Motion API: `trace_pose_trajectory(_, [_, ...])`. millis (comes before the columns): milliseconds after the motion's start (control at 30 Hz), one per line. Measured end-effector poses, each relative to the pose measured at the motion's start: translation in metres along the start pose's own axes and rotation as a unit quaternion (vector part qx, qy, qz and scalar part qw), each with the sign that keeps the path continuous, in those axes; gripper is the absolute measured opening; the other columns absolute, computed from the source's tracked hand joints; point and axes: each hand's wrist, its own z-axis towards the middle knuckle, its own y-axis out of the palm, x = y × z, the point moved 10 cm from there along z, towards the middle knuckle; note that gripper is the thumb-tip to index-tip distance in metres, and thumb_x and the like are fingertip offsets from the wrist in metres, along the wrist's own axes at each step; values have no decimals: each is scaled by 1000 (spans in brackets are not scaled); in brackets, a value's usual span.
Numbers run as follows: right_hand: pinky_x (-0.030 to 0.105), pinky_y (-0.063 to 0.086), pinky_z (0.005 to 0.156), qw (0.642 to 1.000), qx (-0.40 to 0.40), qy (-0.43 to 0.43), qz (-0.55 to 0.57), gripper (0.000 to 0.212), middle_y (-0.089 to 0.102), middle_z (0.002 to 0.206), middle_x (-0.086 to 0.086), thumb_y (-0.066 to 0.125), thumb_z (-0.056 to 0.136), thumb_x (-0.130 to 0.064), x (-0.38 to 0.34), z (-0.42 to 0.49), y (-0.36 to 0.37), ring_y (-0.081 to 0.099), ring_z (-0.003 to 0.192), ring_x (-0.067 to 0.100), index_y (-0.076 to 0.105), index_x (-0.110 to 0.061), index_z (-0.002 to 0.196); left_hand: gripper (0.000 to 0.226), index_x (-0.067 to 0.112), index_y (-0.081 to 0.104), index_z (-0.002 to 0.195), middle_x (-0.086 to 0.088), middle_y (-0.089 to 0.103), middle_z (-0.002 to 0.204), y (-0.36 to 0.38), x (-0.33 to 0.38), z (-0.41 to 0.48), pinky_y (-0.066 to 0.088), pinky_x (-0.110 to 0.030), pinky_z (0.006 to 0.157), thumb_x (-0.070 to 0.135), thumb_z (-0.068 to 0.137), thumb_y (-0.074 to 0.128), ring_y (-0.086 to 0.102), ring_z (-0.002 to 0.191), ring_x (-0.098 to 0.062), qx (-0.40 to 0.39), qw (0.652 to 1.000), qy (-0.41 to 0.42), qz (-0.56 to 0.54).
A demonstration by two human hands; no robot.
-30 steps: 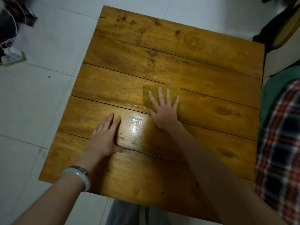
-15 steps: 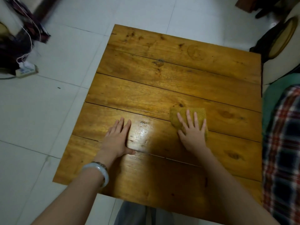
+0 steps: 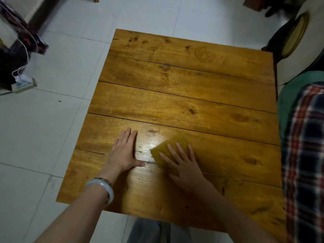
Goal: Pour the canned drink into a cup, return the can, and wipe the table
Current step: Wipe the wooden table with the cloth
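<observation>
Fingers of the right hand press straight on the yellow cloth on the desk, left hand flat beside it; no can or cup shows, so only wiping seems left.

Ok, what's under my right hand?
A yellow cloth lies flat on the table under the right hand. Its far edge and left corner show; the hand covers the rest.
</observation>
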Motion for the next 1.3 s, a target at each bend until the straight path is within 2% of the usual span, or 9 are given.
trace_pose_trajectory(133, [59, 4, 111, 996, 24, 90, 7, 76, 15, 155, 4, 34, 79, -50, 85, -38, -5, 5, 143, 29, 2, -42, 147, 130, 24, -8, 149, 0, -21, 156, 0, 2, 0, -2, -38, 118, 53, 59, 81, -17, 143, -17, -6, 1000, -1, 3])
trace_pose_trajectory(233, [60, -6, 111, 968, 27, 240, 61, 62, -14, 155, -1, 9, 86, -56, 144, -4, -26, -12, 144, 28, -13, -45, 143, 129, 23, -6, 150, -1, -20, 156, 0, 3, 1, -2, -39, 118, 53, 59, 81, -17, 143, -17, -3, 1000, 2, 2])
trace_pose_trajectory(333, [61, -13, 109, 944, 25, 312, 104, 57, -23, 155, 2, 12, 95, -54, 150, 60, -46, -21, 141, 30, -13, -41, 145, 129, 24, -5, 150, 0, -19, 156, 1, 1, 2, -1, -39, 118, 53, 58, 81, -16, 143, -17, 6, 1000, 6, 1])
trace_pose_trajectory(533, [64, -14, 107, 989, 3, 136, 57, 60, -25, 151, 3, 7, 92, -60, 34, 131, -51, -21, 140, 32, -14, -39, 145, 128, 21, -1, 151, 2, -9, 158, -3, -5, -6, 0, -32, 117, 55, 57, 80, -7, 144, -14, 54, 997, 19, -44])
trace_pose_trajectory(733, [62, 6, 108, 993, -2, -109, -36, 69, 17, 156, 5, 28, 84, -58, -16, 5, 0, 11, 143, 31, 17, -36, 148, 117, 17, 6, 151, -1, -2, 159, -5, -31, -42, 7, -38, 118, 62, 64, 69, -1, 145, -17, 86, 995, -3, -53])
trace_pose_trajectory(933, [63, -3, 109, 995, 21, 99, -2, 64, 3, 159, 3, 13, 86, -56, 100, 48, -32, -3, 144, 30, -1, -40, 147, 104, 32, 1, 150, -2, -11, 158, 7, -66, -56, -3, -43, 115, 77, 68, 47, -11, 144, -19, 74, 992, -83, -54])
trace_pose_trajectory(1067, [62, -14, 107, 982, 24, 182, 50, 57, -16, 157, 4, 11, 95, -55, 82, 134, -60, -18, 142, 32, -8, -39, 147, 107, 34, -3, 149, -1, -17, 157, 15, -70, -55, -5, -41, 115, 70, 70, 59, -14, 144, -17, 55, 994, -75, -58])
trace_pose_trajectory(1167, [64, -13, 108, 994, 17, 110, 22, 59, -17, 156, 5, 11, 95, -56, 19, 165, -63, -18, 142, 34, -10, -37, 147, 107, 30, -1, 150, 0, -12, 158, 12, -76, -60, -1, -41, 115, 63, 72, 64, -11, 144, -17, 77, 992, -71, -72])
trace_pose_trajectory(1300, [65, -12, 108, 992, -17, -110, -54, 66, -7, 158, 5, 8, 88, -62, -98, 112, -25, -10, 143, 35, -3, -36, 148, 109, 24, 1, 151, -3, -5, 159, 15, -91, -84, 1, -43, 115, 75, 71, 54, -7, 145, -19, 113, 986, -96, -79])
